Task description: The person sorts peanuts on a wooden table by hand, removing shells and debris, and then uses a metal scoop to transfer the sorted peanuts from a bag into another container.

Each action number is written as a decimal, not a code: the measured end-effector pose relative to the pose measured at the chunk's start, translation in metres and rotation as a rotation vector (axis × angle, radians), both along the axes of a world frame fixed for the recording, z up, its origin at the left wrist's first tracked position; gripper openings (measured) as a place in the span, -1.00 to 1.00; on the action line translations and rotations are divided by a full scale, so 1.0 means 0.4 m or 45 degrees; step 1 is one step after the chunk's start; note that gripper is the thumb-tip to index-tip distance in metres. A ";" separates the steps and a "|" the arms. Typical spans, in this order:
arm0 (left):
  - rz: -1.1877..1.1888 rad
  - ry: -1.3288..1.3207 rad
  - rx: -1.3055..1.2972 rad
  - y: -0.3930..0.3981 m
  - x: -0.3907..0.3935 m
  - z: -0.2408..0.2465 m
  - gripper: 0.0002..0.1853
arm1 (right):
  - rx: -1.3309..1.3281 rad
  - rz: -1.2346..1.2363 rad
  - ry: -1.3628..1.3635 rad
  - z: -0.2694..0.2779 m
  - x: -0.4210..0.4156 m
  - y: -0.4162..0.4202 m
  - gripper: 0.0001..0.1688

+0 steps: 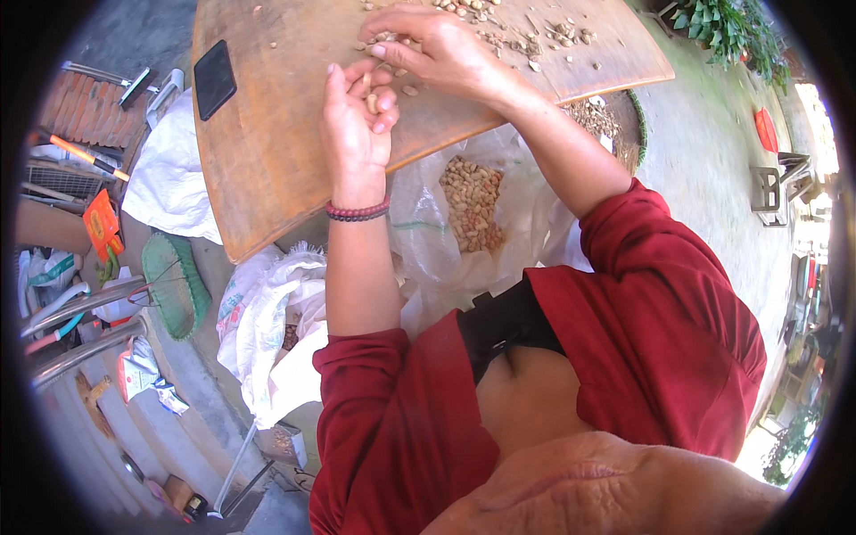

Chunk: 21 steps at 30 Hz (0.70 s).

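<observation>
My left hand (pixel 361 114), palm up with a beaded bracelet on the wrist, holds peanuts in the shell (pixel 372 103) among its curled fingers over a wooden table (pixel 281 160). Just beyond it, my right hand (pixel 428 50) bends down close to the tabletop, with peanuts (pixel 384 37) between its thumb and fingers. The fingers partly hide them. More unshelled peanuts (pixel 468 7) and broken bits (pixel 528 47) are scattered on the table to the right. Below the near edge, an open plastic sack (pixel 421 221) contains many peanuts (pixel 471 204).
A black smartphone (pixel 215 80) lies on the table's left side. White woven sacks (pixel 267 334) stand below the table, beside a green basket (pixel 175 284). Metal rails (pixel 87 307) and steps (pixel 147 428) are at lower left. A round container of debris (pixel 605 120) sits under the right edge.
</observation>
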State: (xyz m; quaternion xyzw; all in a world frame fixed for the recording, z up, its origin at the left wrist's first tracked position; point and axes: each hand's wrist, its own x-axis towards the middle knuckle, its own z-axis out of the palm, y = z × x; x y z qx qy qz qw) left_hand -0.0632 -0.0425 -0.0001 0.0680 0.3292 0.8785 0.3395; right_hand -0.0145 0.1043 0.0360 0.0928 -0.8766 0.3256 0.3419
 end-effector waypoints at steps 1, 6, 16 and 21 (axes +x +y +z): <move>0.063 -0.004 0.077 -0.006 -0.006 -0.011 -0.62 | 0.114 -0.023 0.119 -0.009 -0.015 0.001 -0.71; 0.245 0.027 0.269 -0.042 -0.040 -0.037 -0.64 | 0.430 -0.051 -0.110 -0.081 -0.020 -0.047 -0.53; 0.273 0.163 0.046 -0.022 -0.009 -0.013 -0.68 | 0.558 -0.204 -0.094 -0.086 0.087 0.111 -0.87; 0.290 0.199 -0.013 -0.012 0.001 -0.003 -0.68 | 0.621 -0.340 -0.136 -0.082 0.130 0.272 -0.86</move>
